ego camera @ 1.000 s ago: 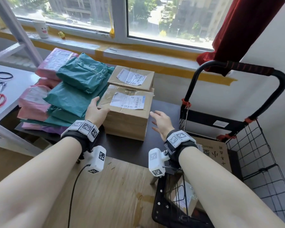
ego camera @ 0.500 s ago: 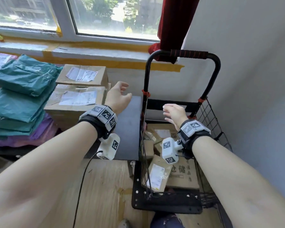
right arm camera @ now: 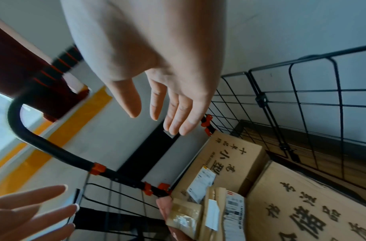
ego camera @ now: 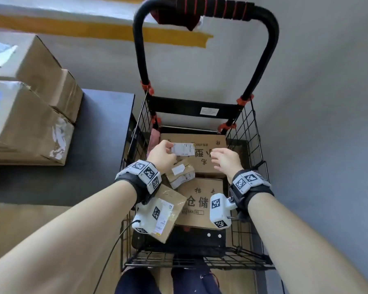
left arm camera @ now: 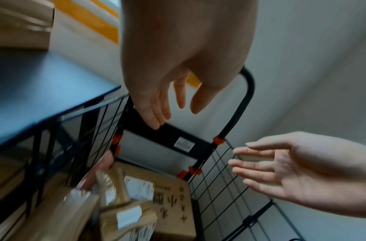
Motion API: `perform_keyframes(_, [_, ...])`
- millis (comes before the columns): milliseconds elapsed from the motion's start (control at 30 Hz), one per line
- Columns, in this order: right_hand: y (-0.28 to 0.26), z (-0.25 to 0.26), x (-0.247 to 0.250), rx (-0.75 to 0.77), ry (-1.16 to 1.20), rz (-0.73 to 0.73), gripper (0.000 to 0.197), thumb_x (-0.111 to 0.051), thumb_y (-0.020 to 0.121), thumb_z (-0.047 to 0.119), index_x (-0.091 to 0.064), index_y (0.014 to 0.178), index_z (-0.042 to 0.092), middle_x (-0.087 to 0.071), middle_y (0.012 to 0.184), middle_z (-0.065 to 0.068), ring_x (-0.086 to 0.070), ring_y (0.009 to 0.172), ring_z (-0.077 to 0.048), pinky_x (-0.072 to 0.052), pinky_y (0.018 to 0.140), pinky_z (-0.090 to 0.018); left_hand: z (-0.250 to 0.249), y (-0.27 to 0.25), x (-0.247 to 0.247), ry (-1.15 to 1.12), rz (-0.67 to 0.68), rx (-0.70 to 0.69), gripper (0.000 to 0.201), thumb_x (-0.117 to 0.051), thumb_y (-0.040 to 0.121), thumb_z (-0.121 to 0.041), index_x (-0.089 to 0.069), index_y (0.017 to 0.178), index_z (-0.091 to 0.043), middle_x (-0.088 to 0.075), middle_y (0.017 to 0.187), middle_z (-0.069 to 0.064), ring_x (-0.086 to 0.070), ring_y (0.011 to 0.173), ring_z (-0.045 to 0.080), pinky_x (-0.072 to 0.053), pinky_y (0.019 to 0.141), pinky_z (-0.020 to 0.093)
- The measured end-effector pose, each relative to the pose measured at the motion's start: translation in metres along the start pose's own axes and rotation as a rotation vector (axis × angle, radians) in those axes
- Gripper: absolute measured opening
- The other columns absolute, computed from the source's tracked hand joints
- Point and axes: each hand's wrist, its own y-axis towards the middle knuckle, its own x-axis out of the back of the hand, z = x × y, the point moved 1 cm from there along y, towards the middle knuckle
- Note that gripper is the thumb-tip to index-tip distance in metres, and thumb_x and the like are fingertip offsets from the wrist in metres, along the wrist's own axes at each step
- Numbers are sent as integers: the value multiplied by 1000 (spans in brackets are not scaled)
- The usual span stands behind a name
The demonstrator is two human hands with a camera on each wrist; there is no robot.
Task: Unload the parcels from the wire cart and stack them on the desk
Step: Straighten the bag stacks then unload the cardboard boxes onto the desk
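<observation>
Cardboard parcels (ego camera: 202,205) piled in wire cart (ego camera: 248,132) right of desk (ego camera: 98,132); left hand (ego camera: 160,154) and right hand (ego camera: 225,160) above, fingers loose, grasping nothing.

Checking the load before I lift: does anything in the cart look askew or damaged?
Yes. In the wire cart, two large printed boxes lie flat and square, but the small parcels on the left are tipped at angles, one leaning on the cart's front. No tears or spills show. Both hands hover open.
</observation>
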Motion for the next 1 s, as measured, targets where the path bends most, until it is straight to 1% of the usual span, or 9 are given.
perform_keyframes(100, [45, -28, -1, -57, -56, 76, 21, -57, 92, 12, -61, 112, 11, -62, 109, -6, -60, 102, -18, -51, 87, -31, 29, 25, -39, 7, 22, 178, 39, -54, 87, -16, -52, 125, -14, -60, 122, 9, -58, 109, 25, -49, 92, 34])
perform_keyframes(300, [121, -82, -23, -153, -162, 173, 12, -60, 89, 14, -62, 99, 20, -64, 96, 0, -62, 105, -25, -50, 97, -43, 86, 70, -92, -39, 6, 471, 42, -57, 89, -19, -51, 129, -7, -56, 130, 12, -55, 116, 28, -46, 98, 34])
perform_keyframes(400, [150, -106, -37, -199, -196, 222, 12, -60, 89, 16, -60, 98, 24, -65, 109, -4, -60, 109, -24, -48, 99, -44, 110, 90, -110, -52, -16, 551, 42, -55, 90, -18, -50, 130, -6, -56, 130, 15, -55, 116, 30, -46, 97, 35])
perform_keyframes(600, [193, -134, -64, -203, -382, 338, 41, -56, 93, 18, -50, 132, 10, -53, 135, -8, -49, 125, -25, -39, 105, -32, 141, 131, -138, -121, -21, 645, 48, -52, 90, -15, -42, 136, -7, -53, 132, 14, -53, 118, 31, -44, 92, 28])
perform_keyframes(667, [201, -142, -72, -207, -410, 387, 48, -55, 94, 18, -42, 140, 9, -46, 142, -8, -44, 130, -24, -34, 102, -28, 150, 142, -144, -214, -33, 671, 51, -55, 85, -14, -44, 134, -7, -57, 126, 16, -58, 110, 33, -51, 92, 37])
perform_keyframes(733, [203, -148, -81, -235, -412, 424, 51, -55, 93, 19, -39, 141, 11, -47, 141, -7, -46, 126, -23, -35, 93, -24, 157, 149, -149, -296, -31, 720, 47, -57, 82, -13, -49, 127, -4, -63, 110, 19, -64, 89, 34, -55, 71, 35])
perform_keyframes(800, [201, -154, -88, -259, -395, 447, 51, -58, 92, 19, -42, 140, 12, -51, 137, -7, -49, 122, -23, -34, 89, -22, 160, 150, -151, -335, -12, 754, 35, -53, 86, -8, -54, 119, 2, -61, 83, 16, -58, 72, 30, -47, 58, 31])
perform_keyframes(933, [196, -160, -88, -299, -364, 426, 48, -56, 92, 16, -44, 138, 10, -53, 134, -9, -51, 116, -22, -34, 87, -23, 159, 150, -151, -360, -24, 740, 17, -49, 89, -3, -62, 99, 2, -54, 73, 11, -53, 72, 27, -41, 63, 32])
perform_keyframes(1000, [193, -159, -79, -295, -377, 382, 45, -55, 93, 19, -46, 136, 8, -54, 132, -9, -49, 105, -18, -34, 84, -24, 153, 146, -148, -374, -34, 714, 18, -50, 88, -1, -61, 103, 1, -54, 73, 12, -53, 67, 28, -40, 60, 29])
